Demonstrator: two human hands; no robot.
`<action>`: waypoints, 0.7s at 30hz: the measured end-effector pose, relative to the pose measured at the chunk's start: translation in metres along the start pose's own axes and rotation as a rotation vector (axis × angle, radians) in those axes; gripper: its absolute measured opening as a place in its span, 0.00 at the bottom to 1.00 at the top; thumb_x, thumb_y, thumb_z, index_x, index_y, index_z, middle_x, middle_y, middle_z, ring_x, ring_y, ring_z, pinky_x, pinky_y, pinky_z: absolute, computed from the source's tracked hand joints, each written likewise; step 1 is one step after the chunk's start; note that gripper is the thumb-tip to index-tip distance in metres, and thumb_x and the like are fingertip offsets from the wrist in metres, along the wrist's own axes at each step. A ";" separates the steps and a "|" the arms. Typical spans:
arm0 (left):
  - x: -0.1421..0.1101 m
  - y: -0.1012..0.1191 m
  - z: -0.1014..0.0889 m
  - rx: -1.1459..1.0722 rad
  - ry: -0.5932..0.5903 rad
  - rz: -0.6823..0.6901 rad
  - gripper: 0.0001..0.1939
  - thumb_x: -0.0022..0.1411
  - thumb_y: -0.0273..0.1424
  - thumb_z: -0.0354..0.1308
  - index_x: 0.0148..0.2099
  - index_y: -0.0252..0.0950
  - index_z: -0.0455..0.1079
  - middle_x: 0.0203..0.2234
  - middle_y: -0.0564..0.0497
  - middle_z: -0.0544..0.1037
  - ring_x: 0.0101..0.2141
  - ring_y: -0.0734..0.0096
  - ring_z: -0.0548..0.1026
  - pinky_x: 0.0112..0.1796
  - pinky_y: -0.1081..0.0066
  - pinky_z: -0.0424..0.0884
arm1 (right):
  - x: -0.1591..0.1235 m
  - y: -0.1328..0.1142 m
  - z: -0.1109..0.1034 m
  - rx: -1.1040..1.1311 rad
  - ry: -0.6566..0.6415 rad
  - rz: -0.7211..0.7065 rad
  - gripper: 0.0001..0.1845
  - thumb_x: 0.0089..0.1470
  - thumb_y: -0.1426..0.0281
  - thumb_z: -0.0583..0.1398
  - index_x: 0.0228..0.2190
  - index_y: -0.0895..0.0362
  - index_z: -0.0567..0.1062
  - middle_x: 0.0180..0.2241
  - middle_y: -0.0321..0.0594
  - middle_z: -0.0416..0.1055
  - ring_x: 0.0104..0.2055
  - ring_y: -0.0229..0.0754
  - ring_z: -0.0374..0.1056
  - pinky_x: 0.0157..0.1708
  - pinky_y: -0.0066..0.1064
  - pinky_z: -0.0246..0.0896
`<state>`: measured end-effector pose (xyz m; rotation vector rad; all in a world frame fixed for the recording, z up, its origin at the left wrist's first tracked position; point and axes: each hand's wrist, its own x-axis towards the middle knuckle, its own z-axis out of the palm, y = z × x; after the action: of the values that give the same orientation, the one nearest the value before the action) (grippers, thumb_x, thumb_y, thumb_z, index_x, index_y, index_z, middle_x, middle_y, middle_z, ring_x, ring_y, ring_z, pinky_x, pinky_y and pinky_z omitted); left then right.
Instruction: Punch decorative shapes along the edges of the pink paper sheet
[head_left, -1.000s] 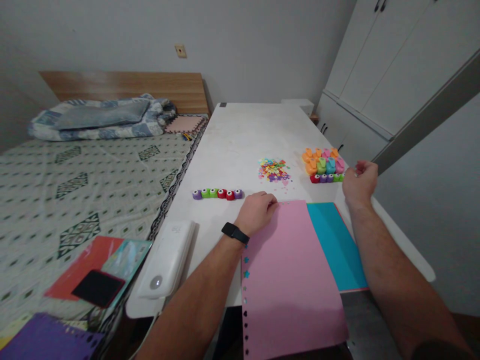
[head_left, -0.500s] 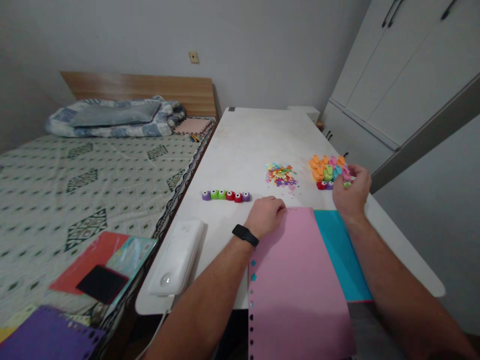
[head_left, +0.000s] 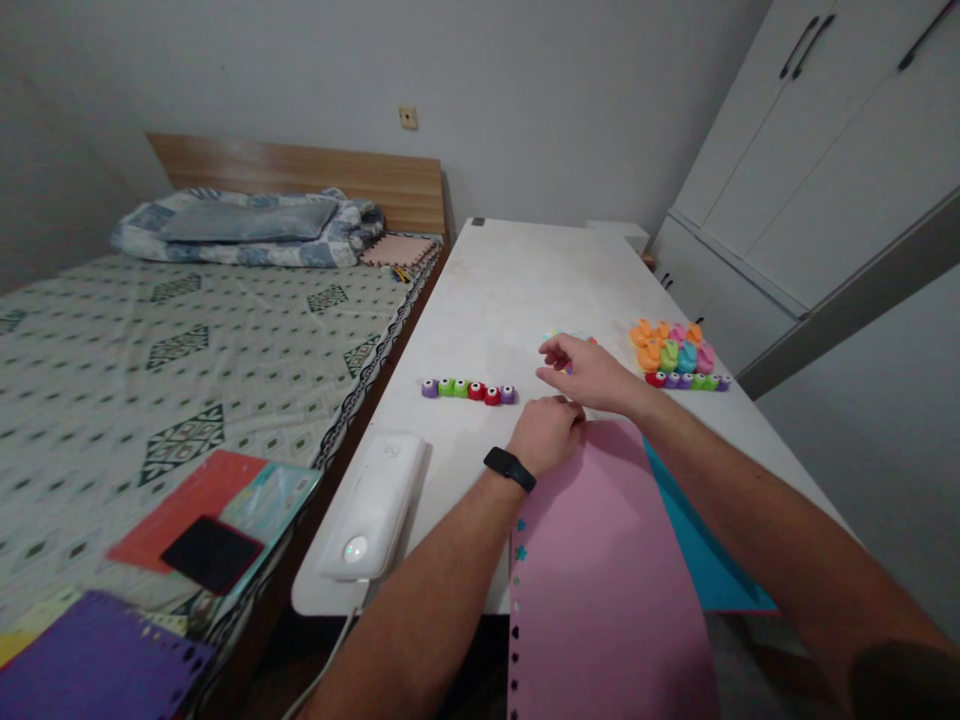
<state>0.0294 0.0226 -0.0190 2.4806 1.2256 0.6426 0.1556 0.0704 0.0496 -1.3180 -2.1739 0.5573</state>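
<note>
My left hand (head_left: pixel 548 432), with a black band at the wrist, is closed at the top left corner of a pink sheet (head_left: pixel 607 560). Small punched shapes run down that sheet's left edge, and its lower end hangs past the table edge. My right hand (head_left: pixel 589 375) hovers just beyond, fingers loosely curled and thumb apart, with nothing visible between them. It mostly covers a pile of colourful paper cut-outs (head_left: pixel 568 335). A blue sheet (head_left: pixel 697 545) lies partly under the pink one and my right forearm.
Small purple, green and red craft punches (head_left: pixel 469 390) line up at left. More coloured punches (head_left: pixel 675 350) are grouped at right. A white power bank (head_left: pixel 379 505) with a cable lies on the white table (head_left: pixel 525 270). The bed holds a phone (head_left: pixel 212 553) and purple sheets (head_left: pixel 97 660).
My right hand has left the punches on the right and moved left, over the cut-outs beside my left hand. My left hand stays on the pink sheet. The view has shifted slightly.
</note>
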 end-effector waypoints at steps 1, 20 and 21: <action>0.000 0.000 0.000 -0.005 -0.005 0.003 0.10 0.65 0.29 0.55 0.39 0.35 0.79 0.37 0.44 0.82 0.38 0.60 0.78 0.42 0.63 0.72 | 0.005 -0.003 0.005 -0.008 -0.044 0.002 0.14 0.56 0.63 0.64 0.44 0.52 0.74 0.40 0.41 0.77 0.39 0.44 0.72 0.41 0.38 0.67; -0.001 -0.001 0.003 -0.088 0.025 0.006 0.18 0.67 0.30 0.50 0.55 0.35 0.75 0.49 0.40 0.81 0.51 0.52 0.76 0.56 0.53 0.70 | 0.081 -0.068 0.057 -0.270 -0.343 -0.131 0.18 0.58 0.63 0.63 0.47 0.59 0.78 0.47 0.48 0.78 0.44 0.45 0.73 0.44 0.33 0.64; -0.001 -0.002 0.004 -0.104 0.026 0.004 0.18 0.68 0.30 0.50 0.55 0.36 0.75 0.49 0.41 0.81 0.52 0.53 0.76 0.56 0.52 0.69 | 0.085 -0.070 0.060 -0.273 -0.344 -0.135 0.17 0.58 0.63 0.63 0.46 0.59 0.78 0.47 0.48 0.78 0.44 0.45 0.73 0.44 0.33 0.64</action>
<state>0.0295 0.0225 -0.0232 2.3972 1.1664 0.7230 0.0384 0.1118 0.0638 -1.2710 -2.6776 0.4739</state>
